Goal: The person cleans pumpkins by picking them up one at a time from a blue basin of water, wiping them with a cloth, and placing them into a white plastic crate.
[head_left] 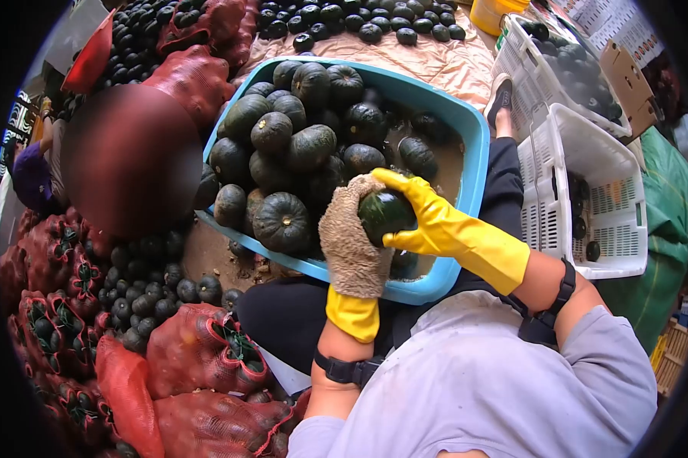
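Observation:
Over the near side of a blue tub (478, 164) I hold a wet, dark green pumpkin (384, 217) between both hands. My left hand (356, 240), in a brown cloth mitt over a yellow glove, presses against its left side. Around its right side curve the fingers of my right hand (428, 217), in a yellow rubber glove. Several other dark pumpkins (281, 221) are heaped in the tub's left part, and a few lie in murky water (443, 164) on the right.
White plastic crates (607, 263) stand at the right, one with small pumpkins inside. Red mesh sacks (199, 347) and loose pumpkins lie at the left. A person in purple (32, 177) is at the far left. More pumpkins (371, 33) line the sheet behind the tub.

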The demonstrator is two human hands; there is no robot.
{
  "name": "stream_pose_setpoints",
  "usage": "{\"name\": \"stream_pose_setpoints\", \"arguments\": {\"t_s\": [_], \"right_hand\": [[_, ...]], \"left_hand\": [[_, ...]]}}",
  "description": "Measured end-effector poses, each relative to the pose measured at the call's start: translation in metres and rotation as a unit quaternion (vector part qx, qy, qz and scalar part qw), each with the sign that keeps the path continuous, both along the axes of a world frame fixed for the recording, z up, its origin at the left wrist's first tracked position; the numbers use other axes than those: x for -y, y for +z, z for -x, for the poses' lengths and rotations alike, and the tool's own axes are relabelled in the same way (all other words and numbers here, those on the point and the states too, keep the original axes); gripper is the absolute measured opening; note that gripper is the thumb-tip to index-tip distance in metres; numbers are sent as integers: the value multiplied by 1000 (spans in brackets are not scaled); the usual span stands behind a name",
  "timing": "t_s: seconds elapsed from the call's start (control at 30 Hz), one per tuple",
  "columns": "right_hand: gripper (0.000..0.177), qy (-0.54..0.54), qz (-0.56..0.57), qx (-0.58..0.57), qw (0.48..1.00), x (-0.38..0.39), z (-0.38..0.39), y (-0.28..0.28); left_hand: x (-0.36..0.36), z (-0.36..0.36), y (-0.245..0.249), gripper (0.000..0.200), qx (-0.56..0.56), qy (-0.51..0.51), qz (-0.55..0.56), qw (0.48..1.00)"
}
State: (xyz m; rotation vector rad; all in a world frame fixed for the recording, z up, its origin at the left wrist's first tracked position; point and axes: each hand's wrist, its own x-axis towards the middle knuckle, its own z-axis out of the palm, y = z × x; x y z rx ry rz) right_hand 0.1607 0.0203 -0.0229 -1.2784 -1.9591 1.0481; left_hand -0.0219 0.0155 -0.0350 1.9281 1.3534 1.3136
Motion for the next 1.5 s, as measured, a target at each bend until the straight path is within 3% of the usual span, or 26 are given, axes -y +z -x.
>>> {"name": "stream_pose_setpoints", "arguments": {"t_s": [0.07, 0.17, 0.2, 0.27, 0.33, 0.4, 0.47, 0.5, 0.6, 0.63, 0.7, 0.73, 0.77, 0.83, 0.87, 0.93, 0.97, 1.0, 1.07, 1.13, 1.27, 1.33, 1.37, 1.43, 1.47, 1.5], "right_hand": [[86, 68, -64, -61, 994, -1, -6, -4], [74, -39, 257, -309, 915, 5, 0, -8], [70, -124, 311, -307, 891, 5, 4, -10], [69, -205, 218, -257, 919, 0, 5, -51], [77, -281, -54, -59, 956, 7, 15, -76], [89, -201, -156, -38, 966, 21, 11, -80], [87, -212, 12, -43, 976, 25, 5, -81], [84, -186, 240, -243, 921, 30, 4, -75], [69, -148, 432, -331, 826, 39, -14, -47], [62, -93, 515, -394, 756, 32, -26, -30], [55, -72, 527, -353, 770, -5, -39, 6], [65, -41, 444, -450, 774, -39, -48, -26], [70, -59, 379, -474, 793, -70, -32, 30], [64, -60, 248, -649, 717, -148, -37, 48], [57, -32, 131, -599, 789, -165, -41, 58], [64, -5, 103, -199, 975, -189, -71, 8], [68, 20, 111, 61, 992, -192, -78, -7], [74, -29, 185, 376, 908, -172, -68, 5], [89, -104, 277, 307, 904, -145, -73, -47], [92, -255, 223, 85, 937, -123, -66, -110], [90, -410, 52, 96, 906, -103, -26, -158], [91, -421, 51, 113, 898, -99, -19, -164], [77, -420, -26, 118, 899, -99, -23, -183], [69, -369, 171, -179, 896, -113, -49, -159], [66, -323, 265, -321, 850, -112, -56, -141], [54, -347, 351, -478, 726, -100, -53, -107]], "left_hand": [[3, 11, 7, 59, 72, -25, 87, 993], [-2, -1, -10, 57, 54, 26, 110, 992], [-3, -11, -7, 56, 64, 39, 122, 990], [-2, -26, -16, 59, 56, 85, 151, 983], [2, -36, -17, 62, 57, 92, 140, 984], [5, -37, -12, 65, 31, 68, 110, 991], [8, -29, -2, 68, -16, 21, 72, 997], [11, -23, 2, 70, -38, -10, 60, 997], [17, -13, -9, 67, 30, -32, 116, 992], [15, -15, -19, 65, 101, -19, 167, 980], [6, -21, -35, 61, 328, 11, 305, 894], [3, -22, -36, 58, 437, 24, 359, 824], [0, -20, -36, 56, 520, 25, 402, 753], [-4, -17, -37, 52, 588, 32, 437, 680], [-6, -17, -39, 50, 599, 38, 439, 669], [-8, -19, -40, 46, 579, 48, 439, 685], [-9, -20, -40, 44, 556, 53, 442, 702], [-11, -21, -37, 42, 516, 51, 443, 731], [-13, -23, -34, 38, 422, 51, 434, 794], [-15, -29, -41, 29, 383, 64, 397, 831], [-19, -34, -51, 28, 335, 43, 334, 880], [-26, -31, -89, 23, 594, 9, 371, 714], [-23, -32, -85, 21, 601, -1, 361, 713], [-25, -33, -85, 18, 662, -11, 352, 662], [-24, -31, -94, 17, 709, -9, 358, 608], [-24, -30, -92, 15, 752, -7, 362, 551]]}}
